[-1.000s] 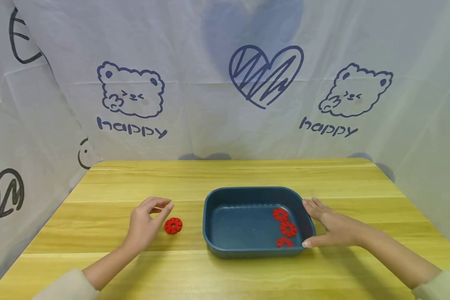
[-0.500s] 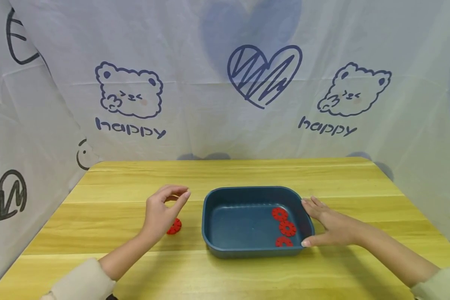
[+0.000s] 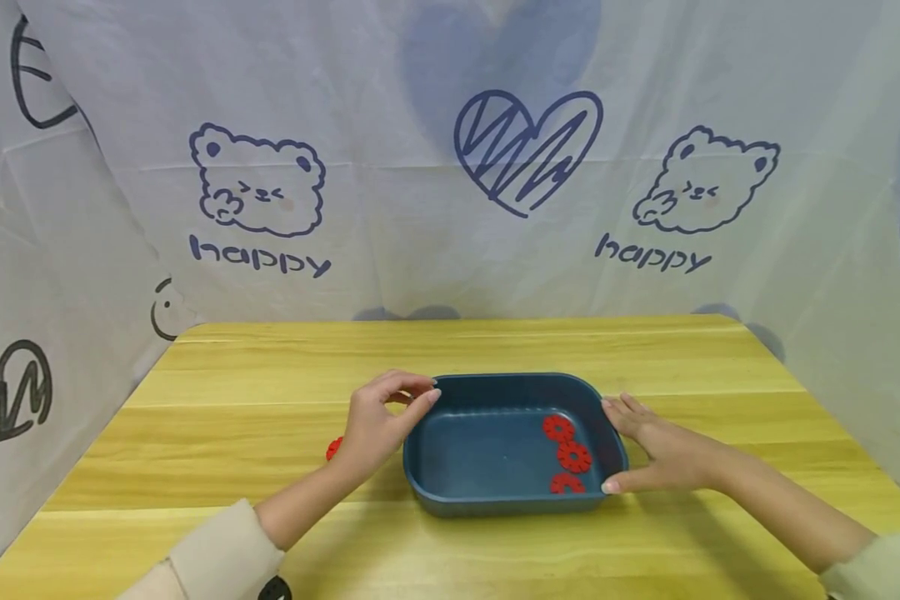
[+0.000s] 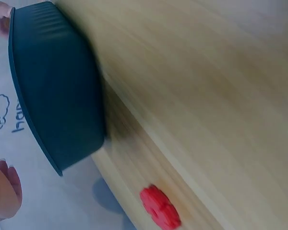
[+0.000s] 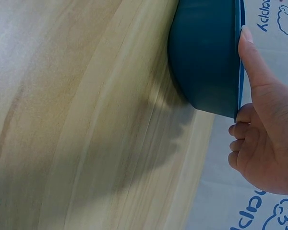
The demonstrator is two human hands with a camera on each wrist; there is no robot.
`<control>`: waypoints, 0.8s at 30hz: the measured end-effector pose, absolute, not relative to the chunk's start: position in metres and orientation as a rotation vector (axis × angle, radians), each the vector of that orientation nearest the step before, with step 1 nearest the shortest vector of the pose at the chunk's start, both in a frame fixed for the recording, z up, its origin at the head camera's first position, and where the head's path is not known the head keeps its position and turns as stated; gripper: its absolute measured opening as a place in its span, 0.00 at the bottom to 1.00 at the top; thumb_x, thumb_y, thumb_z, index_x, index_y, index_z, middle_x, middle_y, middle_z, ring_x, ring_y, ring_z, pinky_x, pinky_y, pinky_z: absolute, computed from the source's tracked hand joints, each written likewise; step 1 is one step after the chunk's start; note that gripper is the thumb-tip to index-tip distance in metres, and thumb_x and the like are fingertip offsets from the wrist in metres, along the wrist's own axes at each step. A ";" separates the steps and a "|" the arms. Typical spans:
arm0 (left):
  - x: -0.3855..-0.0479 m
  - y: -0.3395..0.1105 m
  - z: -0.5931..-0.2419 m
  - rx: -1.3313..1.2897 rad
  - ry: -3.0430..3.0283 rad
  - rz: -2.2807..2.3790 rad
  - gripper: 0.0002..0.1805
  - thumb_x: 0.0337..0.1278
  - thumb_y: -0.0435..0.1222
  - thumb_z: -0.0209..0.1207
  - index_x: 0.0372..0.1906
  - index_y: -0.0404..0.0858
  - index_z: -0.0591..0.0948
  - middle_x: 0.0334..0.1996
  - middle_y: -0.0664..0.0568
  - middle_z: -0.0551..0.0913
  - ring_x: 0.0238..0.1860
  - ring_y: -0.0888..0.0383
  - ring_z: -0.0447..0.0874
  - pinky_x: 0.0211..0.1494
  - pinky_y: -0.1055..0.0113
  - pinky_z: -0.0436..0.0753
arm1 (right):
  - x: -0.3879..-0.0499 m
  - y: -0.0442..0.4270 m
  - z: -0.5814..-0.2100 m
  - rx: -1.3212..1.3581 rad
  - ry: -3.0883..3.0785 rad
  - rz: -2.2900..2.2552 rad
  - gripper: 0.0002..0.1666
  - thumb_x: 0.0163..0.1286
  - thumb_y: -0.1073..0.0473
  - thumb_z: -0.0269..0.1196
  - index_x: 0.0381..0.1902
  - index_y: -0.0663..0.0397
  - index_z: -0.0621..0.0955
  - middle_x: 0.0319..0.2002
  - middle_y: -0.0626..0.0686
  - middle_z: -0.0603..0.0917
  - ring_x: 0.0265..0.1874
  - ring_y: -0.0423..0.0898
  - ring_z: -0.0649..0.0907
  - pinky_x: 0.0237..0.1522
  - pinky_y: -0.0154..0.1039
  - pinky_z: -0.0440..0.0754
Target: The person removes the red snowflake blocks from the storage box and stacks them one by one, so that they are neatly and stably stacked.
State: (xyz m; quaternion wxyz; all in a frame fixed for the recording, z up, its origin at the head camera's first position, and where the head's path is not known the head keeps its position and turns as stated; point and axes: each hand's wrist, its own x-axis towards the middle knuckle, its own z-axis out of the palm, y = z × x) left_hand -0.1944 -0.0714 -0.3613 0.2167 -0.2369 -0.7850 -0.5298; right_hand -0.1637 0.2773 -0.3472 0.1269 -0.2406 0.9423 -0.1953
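A dark blue rectangular box [image 3: 506, 506] stands on the table, with 3 red notched discs lying at its right end, one of them a red disc [image 3: 574, 457]. My left hand [image 3: 385, 419] is at the box's back left corner, thumb and fingers slightly bent and nothing visible between them. In the left wrist view the left hand [image 4: 6, 191] appears apart from the box wall [image 4: 57, 91]. Partly hidden behind that hand, another red notched disc [image 3: 333, 448] lies on the table. My right hand [image 3: 667, 457] rests on the box's right end, thumb and fingers spread along the rim.
A wood-grain table [image 3: 285, 358] bears everything. Behind it hangs a pale cloth [image 3: 390, 233] printed with bears, hearts and "happy". A small black object [image 3: 274, 588] shows below the left sleeve [image 3: 213, 554].
My left hand has moved right, from beside the loose red disc to the box's back left corner. That disc stays on the table. The right hand keeps its place on the box.
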 end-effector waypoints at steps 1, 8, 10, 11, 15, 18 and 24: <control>-0.194 -0.069 -0.361 -0.671 -2.191 -1.467 0.08 0.47 0.32 0.67 0.35 0.34 0.85 0.31 0.48 0.85 0.33 0.61 0.81 0.38 0.68 0.83 | -0.164 0.277 -0.347 -0.701 2.742 -0.569 0.65 0.52 0.33 0.64 0.68 0.75 0.51 0.70 0.72 0.47 0.68 0.72 0.44 0.63 0.70 0.50; -0.193 -0.051 -0.364 -0.777 -2.287 -1.452 0.09 0.50 0.35 0.65 0.37 0.36 0.84 0.33 0.49 0.84 0.34 0.57 0.80 0.40 0.66 0.83 | -0.163 0.277 -0.347 -0.712 2.747 -0.566 0.64 0.52 0.33 0.64 0.68 0.76 0.52 0.69 0.73 0.49 0.68 0.73 0.45 0.63 0.70 0.50; -0.193 -0.047 -0.366 -0.808 -2.299 -1.451 0.09 0.51 0.35 0.65 0.37 0.36 0.84 0.34 0.49 0.84 0.35 0.56 0.80 0.40 0.67 0.82 | -0.164 0.276 -0.347 -0.717 2.747 -0.565 0.64 0.52 0.34 0.65 0.68 0.76 0.52 0.69 0.73 0.49 0.68 0.73 0.45 0.63 0.70 0.50; -0.192 -0.045 -0.367 -0.821 -2.305 -1.451 0.09 0.50 0.35 0.65 0.37 0.37 0.84 0.34 0.49 0.85 0.35 0.56 0.80 0.39 0.68 0.82 | -0.164 0.276 -0.347 -0.717 2.746 -0.567 0.64 0.52 0.34 0.65 0.68 0.76 0.52 0.69 0.73 0.49 0.68 0.73 0.45 0.63 0.70 0.50; -0.190 -0.038 -0.369 -0.877 -2.320 -1.465 0.09 0.51 0.36 0.65 0.38 0.37 0.84 0.36 0.47 0.85 0.36 0.54 0.81 0.39 0.66 0.82 | -0.164 0.275 -0.348 -0.718 2.739 -0.573 0.64 0.53 0.35 0.65 0.68 0.76 0.51 0.69 0.73 0.48 0.68 0.73 0.45 0.62 0.70 0.50; -0.190 -0.032 -0.370 -0.904 -2.338 -1.479 0.09 0.52 0.37 0.64 0.38 0.38 0.84 0.37 0.46 0.85 0.37 0.53 0.81 0.40 0.67 0.82 | -0.164 0.276 -0.347 -0.715 2.740 -0.576 0.64 0.53 0.35 0.65 0.68 0.76 0.51 0.69 0.73 0.48 0.68 0.73 0.44 0.63 0.70 0.50; -0.191 -0.016 -0.374 -0.967 -2.376 -1.491 0.10 0.51 0.37 0.65 0.39 0.38 0.84 0.37 0.48 0.84 0.38 0.51 0.80 0.40 0.64 0.82 | -0.164 0.277 -0.347 -0.711 2.738 -0.578 0.64 0.53 0.34 0.64 0.68 0.76 0.51 0.69 0.73 0.48 0.68 0.73 0.44 0.63 0.70 0.49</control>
